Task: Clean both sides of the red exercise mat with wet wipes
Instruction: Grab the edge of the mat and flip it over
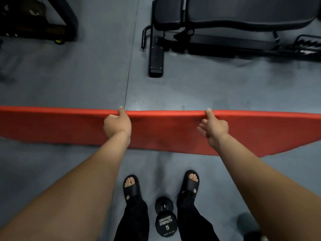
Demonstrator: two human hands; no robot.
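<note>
Black slide sandals (132,188) on two feet at the bottom of the view, black trouser legs above them, planted on a grey rubber floor (69,80). Between the feet, a black dumbbell (165,218) marked "HAMMER STRENGTH 5", lying on the floor. Further up, two bare forearms stretched forward. Left hand (117,123) curled over the top edge of the red exercise mat (165,131), gripping it. Right hand (214,128) pinching the same edge between thumb and first finger, remaining fingers loosely spread. Mat held up off the floor, stretched wide across the whole view, hanging down from the hands. Beyond the mat, a black padded weight bench (225,16) at upper right; dark gym equipment frame (66,18) at upper left.
</note>
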